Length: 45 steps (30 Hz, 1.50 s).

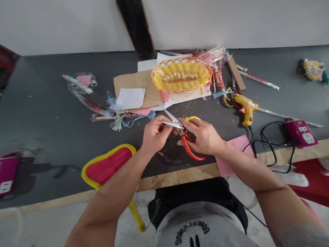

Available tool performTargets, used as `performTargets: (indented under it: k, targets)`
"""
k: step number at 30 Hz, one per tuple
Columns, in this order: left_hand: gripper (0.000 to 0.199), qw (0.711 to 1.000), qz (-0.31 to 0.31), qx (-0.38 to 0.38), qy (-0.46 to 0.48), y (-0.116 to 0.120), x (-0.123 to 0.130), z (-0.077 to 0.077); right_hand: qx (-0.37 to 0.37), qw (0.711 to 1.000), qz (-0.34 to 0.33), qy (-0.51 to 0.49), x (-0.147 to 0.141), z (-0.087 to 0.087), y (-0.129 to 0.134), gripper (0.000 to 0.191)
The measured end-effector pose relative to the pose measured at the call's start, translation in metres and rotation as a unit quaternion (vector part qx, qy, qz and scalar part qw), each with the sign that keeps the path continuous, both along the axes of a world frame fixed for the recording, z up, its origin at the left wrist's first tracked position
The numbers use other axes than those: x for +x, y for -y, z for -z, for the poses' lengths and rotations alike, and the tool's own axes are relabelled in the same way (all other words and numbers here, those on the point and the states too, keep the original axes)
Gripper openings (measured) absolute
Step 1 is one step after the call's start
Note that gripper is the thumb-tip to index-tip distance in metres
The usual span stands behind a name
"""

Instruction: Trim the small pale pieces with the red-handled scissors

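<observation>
Scissors (189,146) with one red and one yellow handle loop are in my right hand (204,137), their blades spread and pointing left. My left hand (156,133) is pinched at the blades, on something small that I cannot make out. Tan crumbs lie on the dark table around the blades. Beyond my hands stands a yellow woven basket (182,85) with a row of small pale pieces (181,75) in it. A red fan-like piece with a yellow edge (109,166) lies beside my left forearm.
A yellow glue gun (247,109), a wooden block (236,73) and purple boxes (300,133) (8,175) with cords lie to the sides. Brown card (133,84), white paper (131,98), blue tassels (111,101) and pink paper (238,152) are on the table (51,89).
</observation>
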State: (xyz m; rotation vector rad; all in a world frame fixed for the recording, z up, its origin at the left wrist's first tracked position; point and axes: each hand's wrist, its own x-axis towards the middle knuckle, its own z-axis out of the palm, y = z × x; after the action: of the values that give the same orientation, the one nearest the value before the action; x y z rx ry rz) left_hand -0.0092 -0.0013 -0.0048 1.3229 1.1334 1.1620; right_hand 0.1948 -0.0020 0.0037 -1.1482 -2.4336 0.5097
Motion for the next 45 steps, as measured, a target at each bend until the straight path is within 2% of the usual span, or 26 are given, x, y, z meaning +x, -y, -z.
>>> performTargets:
  k: [9,25,32,37,42,45]
  targets:
    - [0.03,0.999,-0.019,0.045,-0.018,0.002,0.003,-0.002,-0.055,0.998,-0.02,-0.037,0.002,-0.006,-0.001,0.07]
    - [0.026,0.992,-0.034,0.11,-0.059,0.003,0.001,0.006,-0.12,0.986,-0.045,-0.107,0.006,-0.016,-0.003,0.062]
    - [0.03,0.981,-0.056,0.128,-0.131,0.005,-0.001,0.006,-0.165,0.978,-0.055,-0.12,0.007,-0.019,-0.004,0.058]
    - [0.025,0.982,-0.054,0.131,-0.122,0.002,-0.002,0.01,-0.115,0.987,-0.026,-0.114,0.005,-0.012,-0.003,0.061]
    - [0.02,0.992,-0.016,0.095,-0.078,0.001,-0.001,0.007,-0.005,0.998,0.008,-0.056,0.002,-0.001,-0.004,0.069]
    - [0.023,0.996,0.012,0.072,-0.054,0.001,-0.002,0.004,0.035,0.998,-0.002,-0.053,0.001,0.004,-0.006,0.072]
